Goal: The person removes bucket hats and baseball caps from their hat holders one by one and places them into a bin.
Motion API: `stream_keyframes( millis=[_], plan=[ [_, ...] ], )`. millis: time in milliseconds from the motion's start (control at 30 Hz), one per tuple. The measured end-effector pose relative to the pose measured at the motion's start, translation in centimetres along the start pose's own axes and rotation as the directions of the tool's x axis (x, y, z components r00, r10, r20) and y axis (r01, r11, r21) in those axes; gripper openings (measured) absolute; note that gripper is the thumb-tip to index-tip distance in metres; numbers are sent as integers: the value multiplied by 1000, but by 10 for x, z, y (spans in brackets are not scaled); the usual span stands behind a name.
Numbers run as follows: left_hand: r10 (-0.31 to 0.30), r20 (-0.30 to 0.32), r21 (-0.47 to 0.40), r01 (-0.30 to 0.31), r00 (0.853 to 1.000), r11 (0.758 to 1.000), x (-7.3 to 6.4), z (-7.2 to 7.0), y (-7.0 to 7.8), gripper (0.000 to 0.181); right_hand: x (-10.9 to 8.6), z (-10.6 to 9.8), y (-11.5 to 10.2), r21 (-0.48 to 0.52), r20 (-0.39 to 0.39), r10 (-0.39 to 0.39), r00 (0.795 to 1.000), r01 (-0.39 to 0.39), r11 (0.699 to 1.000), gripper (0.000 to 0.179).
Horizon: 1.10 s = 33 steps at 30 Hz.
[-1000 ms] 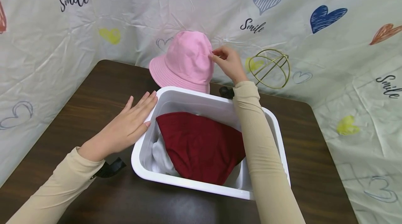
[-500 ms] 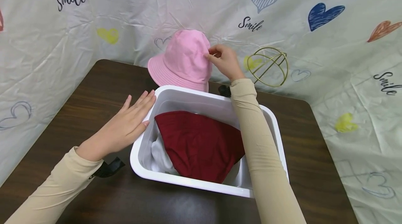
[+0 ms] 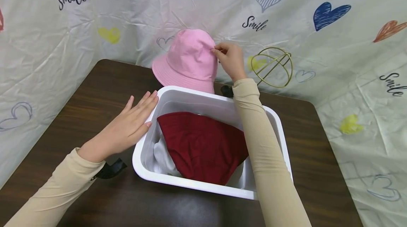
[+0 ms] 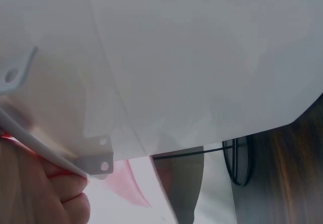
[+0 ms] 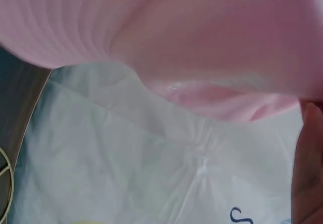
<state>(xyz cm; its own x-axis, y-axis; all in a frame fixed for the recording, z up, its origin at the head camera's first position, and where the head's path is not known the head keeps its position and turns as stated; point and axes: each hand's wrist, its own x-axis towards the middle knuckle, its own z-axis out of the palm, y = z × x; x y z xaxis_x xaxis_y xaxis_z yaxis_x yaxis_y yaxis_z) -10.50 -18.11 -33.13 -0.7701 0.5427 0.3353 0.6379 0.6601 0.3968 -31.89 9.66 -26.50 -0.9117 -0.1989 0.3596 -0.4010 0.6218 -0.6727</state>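
A pink bucket hat point(image 3: 190, 55) stands at the back of the table, behind a white plastic bin point(image 3: 187, 184). My right hand point(image 3: 231, 59) pinches the right side of its crown between thumb and fingertips. In the right wrist view the pink cloth point(image 5: 212, 37) fills the top, with a finger point(image 5: 309, 163) at its edge. My left hand point(image 3: 127, 126) rests on the bin's left rim with straight fingers. Inside the bin lies a dark red cloth item point(image 3: 203, 145), perhaps a hat, over a white one point(image 3: 165, 158). What supports the pink hat is hidden.
A gold wire stand point(image 3: 272, 67) with a domed top rises behind the bin, right of my right hand. My right sleeve point(image 3: 267, 149) crosses over the bin's right end. The dark wooden table point(image 3: 308, 156) meets a white printed curtain point(image 3: 359, 89) at the back and sides.
The pink hat has shifted slightly to the right. My right fingertips have moved a little higher on its crown. The left hand has stayed on the bin's rim.
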Motion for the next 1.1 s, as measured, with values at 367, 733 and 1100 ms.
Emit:
stream_keyframes(
  millis=[367,733,1100],
  plan=[
    [-8,1,-10,8,1000,1000,0,-1,2,61,2,-4,-4,94,-116,-3,993,14,995,17],
    [-15,14,-6,15,1000,1000,-1,-2,3,61,2,-9,-9,127,-274,-69,959,107,986,19],
    [-21,15,-9,22,1000,1000,0,-3,5,61,6,-32,-28,468,-287,-57,956,192,863,5]
  ],
)
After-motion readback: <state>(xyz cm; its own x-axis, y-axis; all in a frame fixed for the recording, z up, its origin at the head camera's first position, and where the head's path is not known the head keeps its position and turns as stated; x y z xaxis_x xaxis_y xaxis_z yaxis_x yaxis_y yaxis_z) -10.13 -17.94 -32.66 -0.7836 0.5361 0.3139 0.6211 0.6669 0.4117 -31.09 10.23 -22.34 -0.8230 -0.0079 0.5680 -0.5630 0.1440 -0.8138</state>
